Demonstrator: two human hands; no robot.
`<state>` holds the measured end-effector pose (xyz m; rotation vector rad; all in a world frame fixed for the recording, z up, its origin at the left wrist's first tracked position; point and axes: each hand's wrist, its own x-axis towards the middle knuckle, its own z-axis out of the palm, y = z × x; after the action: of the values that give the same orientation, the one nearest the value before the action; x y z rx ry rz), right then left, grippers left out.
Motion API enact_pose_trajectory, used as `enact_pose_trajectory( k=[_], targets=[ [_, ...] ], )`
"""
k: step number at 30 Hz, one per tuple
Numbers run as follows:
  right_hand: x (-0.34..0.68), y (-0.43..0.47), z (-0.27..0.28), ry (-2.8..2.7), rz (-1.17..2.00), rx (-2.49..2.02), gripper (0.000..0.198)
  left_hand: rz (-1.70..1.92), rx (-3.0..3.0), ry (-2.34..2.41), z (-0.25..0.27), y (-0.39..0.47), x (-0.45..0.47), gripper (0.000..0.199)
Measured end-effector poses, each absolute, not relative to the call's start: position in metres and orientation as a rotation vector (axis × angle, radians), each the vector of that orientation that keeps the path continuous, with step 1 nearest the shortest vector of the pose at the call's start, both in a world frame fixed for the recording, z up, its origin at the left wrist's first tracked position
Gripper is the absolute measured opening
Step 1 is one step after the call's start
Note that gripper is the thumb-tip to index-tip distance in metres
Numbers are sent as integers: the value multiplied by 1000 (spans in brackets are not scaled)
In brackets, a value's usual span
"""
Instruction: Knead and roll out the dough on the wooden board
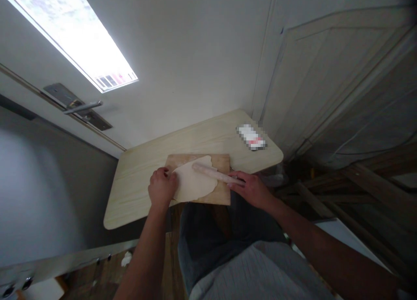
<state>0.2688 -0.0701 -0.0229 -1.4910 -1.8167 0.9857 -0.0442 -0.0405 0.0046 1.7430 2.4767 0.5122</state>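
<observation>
A thin, pale sheet of dough (193,183) with an uneven edge lies on a wooden board (223,198). My right hand (250,188) is closed round the right end of a rolling pin (213,174), whose other end rests on the dough. At the dough's left edge, my left hand (162,186) has its fingers curled and seems to pinch that edge; its fingertips are partly hidden. The board sits at the front edge of a light wood-grain table (137,178).
A blurred-out, phone-like object (251,137) lies at the table's right end. Behind the table stands a pale door (195,74) with a metal handle (84,107) and a bright window pane (74,30). Wooden slats (312,198) are low on the right.
</observation>
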Motion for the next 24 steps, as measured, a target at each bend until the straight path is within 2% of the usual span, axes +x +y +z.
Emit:
enact_pose_trajectory(
  k=[5, 8, 15, 24],
  targets=[
    [270, -70, -27, -1791, 1048, -1463, 35, 834, 2001, 2200, 5, -11, -6, 32],
    [271, -70, -28, -1771, 1060, -1466, 35, 884, 2119, 1937, 0, 17, 26, 32],
    [274, -79, -29, -1783, 1015, -1516, 34, 500, 2282, 1829, -14, 45, 59, 41],
    [275, -86, -36, -1859, 904, -1712, 34, 327, 2382, 1919, -12, 31, 58, 41]
  ],
)
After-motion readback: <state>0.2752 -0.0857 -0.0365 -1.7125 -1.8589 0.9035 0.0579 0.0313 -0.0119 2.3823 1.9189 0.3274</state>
